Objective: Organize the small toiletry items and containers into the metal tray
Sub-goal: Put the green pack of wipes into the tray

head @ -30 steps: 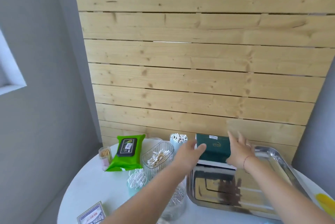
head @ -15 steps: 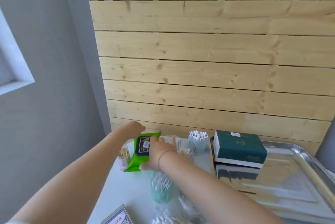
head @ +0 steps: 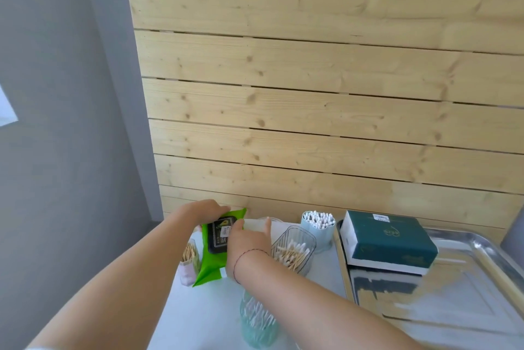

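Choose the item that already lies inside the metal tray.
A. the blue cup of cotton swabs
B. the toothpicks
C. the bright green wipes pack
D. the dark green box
D. The dark green box sits inside the metal tray, while the wipes pack, the swab cup and the toothpicks are all outside it, to its left.

Horizontal pale pine plank wall with dark knots and thin gaps across the far side, smooth grey painted wall at left, white window corner at the left edge, white bench top near, soft even daylight
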The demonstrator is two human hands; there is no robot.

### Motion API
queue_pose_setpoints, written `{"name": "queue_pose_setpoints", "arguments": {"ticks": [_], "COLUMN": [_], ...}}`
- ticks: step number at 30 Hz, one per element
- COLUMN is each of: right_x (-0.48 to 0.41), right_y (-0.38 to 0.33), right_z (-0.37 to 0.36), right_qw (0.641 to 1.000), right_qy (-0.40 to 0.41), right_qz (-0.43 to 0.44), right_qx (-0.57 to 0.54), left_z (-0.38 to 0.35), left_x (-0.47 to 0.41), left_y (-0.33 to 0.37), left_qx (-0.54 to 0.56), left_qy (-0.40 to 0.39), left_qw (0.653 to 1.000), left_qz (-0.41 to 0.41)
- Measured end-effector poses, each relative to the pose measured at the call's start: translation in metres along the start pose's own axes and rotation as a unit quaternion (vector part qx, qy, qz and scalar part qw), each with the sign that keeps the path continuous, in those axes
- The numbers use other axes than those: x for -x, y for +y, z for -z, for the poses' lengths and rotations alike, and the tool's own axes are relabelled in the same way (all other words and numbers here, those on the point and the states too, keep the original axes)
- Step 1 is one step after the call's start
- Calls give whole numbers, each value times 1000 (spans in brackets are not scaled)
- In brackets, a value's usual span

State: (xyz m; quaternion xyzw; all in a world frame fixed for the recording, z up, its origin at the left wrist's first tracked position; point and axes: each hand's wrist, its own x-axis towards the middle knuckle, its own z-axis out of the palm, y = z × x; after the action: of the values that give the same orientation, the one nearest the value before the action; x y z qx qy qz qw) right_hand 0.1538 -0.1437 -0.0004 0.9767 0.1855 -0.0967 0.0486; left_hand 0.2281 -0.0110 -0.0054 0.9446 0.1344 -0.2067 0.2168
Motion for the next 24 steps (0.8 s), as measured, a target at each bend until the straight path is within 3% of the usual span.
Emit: {"name": "queue_pose_setpoints", "arguments": {"ticks": [3, 8, 13, 17, 21, 24], "right_x": [-1, 0, 21, 59, 116, 159], "right_y": [3, 10, 41, 91, 162, 223], "right_z": [2, 15, 59, 98, 112, 102], "right_qw": [999, 989, 953, 932, 935, 935], "right_qy": [39, 135, 207, 207, 194, 170], "right_qz": [4, 16, 40, 29, 14, -10], "right_qx": [-17, -65, -216, -298, -298, -311], "left_z": [2, 31, 74, 87, 67, 25], "left_x": [3, 24, 62, 99, 151, 188], "left_y": [-2, 8, 24, 59, 123, 172], "left_qx": [50, 102, 166, 210, 195, 207], "left_qy": [2, 69, 144, 176, 156, 90], "left_qw": [999, 992, 972, 954, 955, 957], "left_qz": [-3, -28, -86, -117, -160, -183]}}
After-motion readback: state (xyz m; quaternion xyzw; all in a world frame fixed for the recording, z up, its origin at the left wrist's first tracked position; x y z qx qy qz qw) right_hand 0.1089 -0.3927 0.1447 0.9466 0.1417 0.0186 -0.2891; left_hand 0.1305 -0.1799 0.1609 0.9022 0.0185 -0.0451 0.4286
